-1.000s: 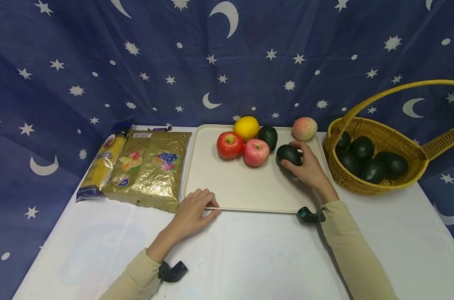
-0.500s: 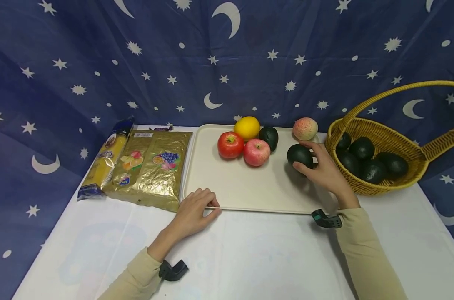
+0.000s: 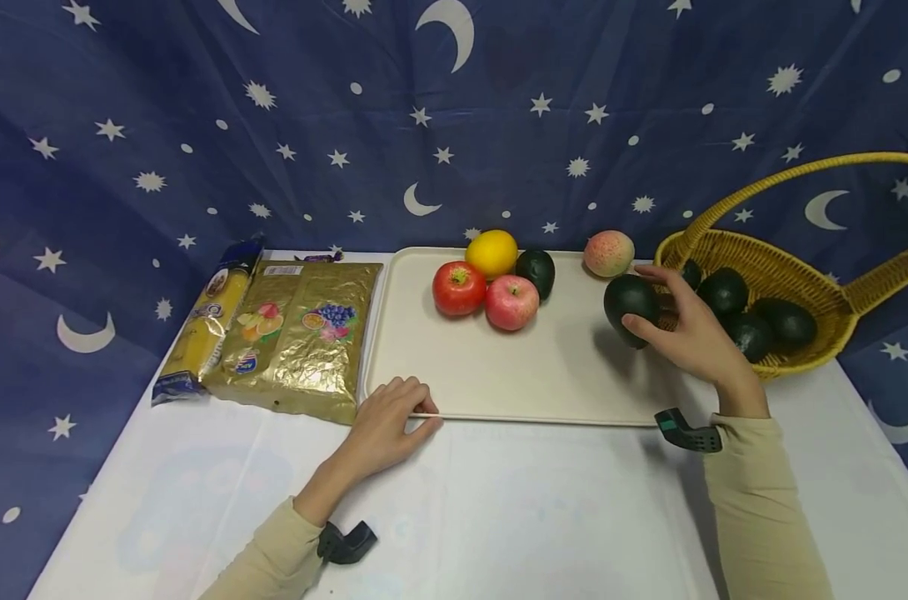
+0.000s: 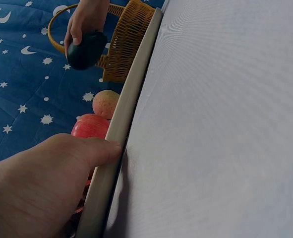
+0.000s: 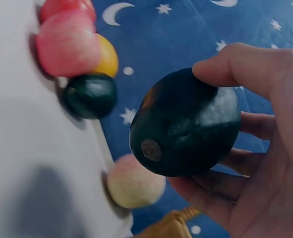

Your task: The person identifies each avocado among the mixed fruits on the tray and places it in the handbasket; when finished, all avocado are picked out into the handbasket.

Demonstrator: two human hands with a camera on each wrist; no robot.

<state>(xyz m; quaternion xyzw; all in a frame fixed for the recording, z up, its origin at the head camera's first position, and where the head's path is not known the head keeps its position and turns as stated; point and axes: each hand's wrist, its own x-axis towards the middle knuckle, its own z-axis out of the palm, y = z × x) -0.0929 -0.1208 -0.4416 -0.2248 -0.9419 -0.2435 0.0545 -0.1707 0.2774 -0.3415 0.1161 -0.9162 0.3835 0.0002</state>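
My right hand (image 3: 690, 333) grips a dark green avocado (image 3: 631, 310) between thumb and fingers, raised above the right end of the cream tray (image 3: 454, 379). In the right wrist view, the avocado (image 5: 186, 124) shows its brown stem scar. At the tray's near left edge, my left hand (image 3: 390, 425) holds the rim, thumb outside and fingers inside. Toward the tray's back stand a red apple (image 3: 459, 288), a pink apple (image 3: 512, 302), a yellow lemon-like fruit (image 3: 491, 254) and another avocado (image 3: 536, 273). A peach (image 3: 608, 253) sits in the far right corner.
Right of the tray stands a yellow wicker basket (image 3: 836, 350) with a tall handle, holding several avocados (image 3: 784, 323). On the left lie a gold foil bag (image 3: 296, 337) and a pasta packet (image 3: 208, 321). A starry blue cloth (image 3: 334, 100) hangs behind the white table.
My right hand has carried the avocado rightward and up, from beside the other fruit toward the basket. My left hand has stayed at the tray rim.
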